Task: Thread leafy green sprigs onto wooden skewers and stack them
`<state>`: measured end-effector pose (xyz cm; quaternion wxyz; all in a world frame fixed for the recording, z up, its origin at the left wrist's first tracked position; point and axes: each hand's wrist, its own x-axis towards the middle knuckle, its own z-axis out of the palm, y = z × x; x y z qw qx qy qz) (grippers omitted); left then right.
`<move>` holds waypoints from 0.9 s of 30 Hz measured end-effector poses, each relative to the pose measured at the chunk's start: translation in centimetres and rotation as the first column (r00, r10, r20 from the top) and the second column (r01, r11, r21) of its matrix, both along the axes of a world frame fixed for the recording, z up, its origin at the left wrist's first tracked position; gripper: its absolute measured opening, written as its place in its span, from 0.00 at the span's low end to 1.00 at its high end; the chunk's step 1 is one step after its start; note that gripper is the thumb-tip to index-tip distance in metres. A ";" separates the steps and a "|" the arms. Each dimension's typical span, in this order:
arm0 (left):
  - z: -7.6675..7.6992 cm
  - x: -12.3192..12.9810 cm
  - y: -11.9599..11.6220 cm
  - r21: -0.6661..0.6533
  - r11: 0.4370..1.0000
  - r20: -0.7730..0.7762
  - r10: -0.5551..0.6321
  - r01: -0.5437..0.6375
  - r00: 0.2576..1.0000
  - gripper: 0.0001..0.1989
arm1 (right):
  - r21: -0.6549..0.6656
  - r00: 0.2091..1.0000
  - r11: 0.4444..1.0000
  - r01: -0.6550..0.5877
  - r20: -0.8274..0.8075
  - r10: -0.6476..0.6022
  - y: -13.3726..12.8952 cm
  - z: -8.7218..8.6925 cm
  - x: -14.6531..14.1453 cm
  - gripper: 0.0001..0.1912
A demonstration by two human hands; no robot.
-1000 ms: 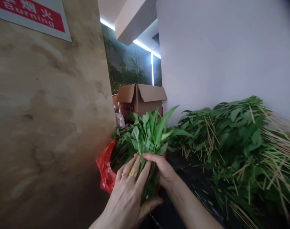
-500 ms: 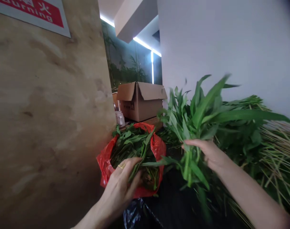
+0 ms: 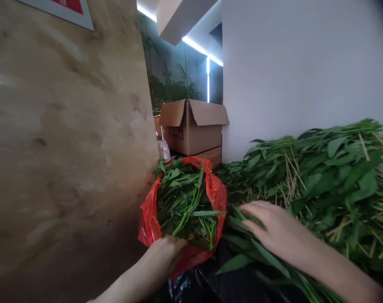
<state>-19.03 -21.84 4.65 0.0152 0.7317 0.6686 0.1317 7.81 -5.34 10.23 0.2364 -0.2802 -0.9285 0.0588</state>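
Note:
My left hand is bent over the near edge of a red plastic bag. Its fingers are hidden from sight, so a grip cannot be made out. Long-leaved greens that look like water spinach fill the bag, a few pale stems lying on top. To the right of the bag, my right hand is palm down over a bunch of the same greens, thumb apart from the fingers. The bunch lies on a black plastic sheet or bag.
A large heap of greens with cut stems runs along the white wall. Behind the red bag stands an open cardboard box, with a white jug-like container beside it. A brown mottled wall closes off the left.
The bunch my right hand held upright is now down beside the red bag, the hand over it with fingers loosened. My left hand has drawn back from the bag's greens to its near rim.

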 end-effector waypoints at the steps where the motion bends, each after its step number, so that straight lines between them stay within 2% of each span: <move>1: -0.3 -0.2 1.0 0.029 0.999 -0.050 -0.041 0.042 0.998 0.12 | -0.026 0.994 0.994 -0.110 -0.019 0.110 -1.2 0.6 -2.2 0.15; 2: -0.5 -0.5 2.1 0.064 0.993 -0.123 -0.086 0.094 0.989 0.13 | -0.042 0.977 0.976 -0.214 -0.015 0.214 -2.2 0.6 -4.5 0.15; 4: -0.8 -1.3 4.1 0.110 0.981 -0.279 -0.125 0.161 0.952 0.13 | -0.049 0.942 0.944 -0.327 0.069 0.330 -3.7 -0.7 -8.6 0.17; 6: -0.5 -2.7 5.5 0.104 0.981 -0.417 -0.108 0.165 0.903 0.10 | -0.034 0.922 0.938 -0.344 0.175 0.345 -4.3 -3.1 -11.6 0.16; 8: 0.4 -4.3 6.3 0.076 0.985 -0.504 -0.095 0.154 0.858 0.10 | -0.032 0.916 0.942 -0.334 0.223 0.333 -4.3 -5.4 -13.1 0.12; 11: 2.6 -6.9 6.7 0.049 0.985 -0.562 -0.108 0.163 0.820 0.12 | -0.023 0.907 0.942 -0.335 0.261 0.330 -4.0 -7.0 -13.1 0.13; 15: 4.7 -9.2 7.1 0.095 0.988 -0.610 -0.039 0.122 0.792 0.11 | -0.022 0.890 0.933 -0.360 0.294 0.350 -4.0 -7.0 -11.4 0.14; 18: 4.5 -9.7 7.2 0.141 0.986 -0.626 0.021 0.087 0.780 0.11 | -0.014 0.877 0.927 -0.376 0.316 0.361 -4.0 -7.2 -10.4 0.14; 23: 3.4 -9.3 6.5 0.154 0.983 -0.612 0.017 0.098 0.791 0.11 | -0.031 0.879 0.933 -0.359 0.326 0.349 -3.9 -7.9 -9.5 0.17; 27: 3.8 -7.9 5.1 0.155 0.980 -0.535 -0.026 0.128 0.845 0.15 | -0.045 0.883 0.939 -0.340 0.329 0.335 -3.7 -6.5 -9.7 0.14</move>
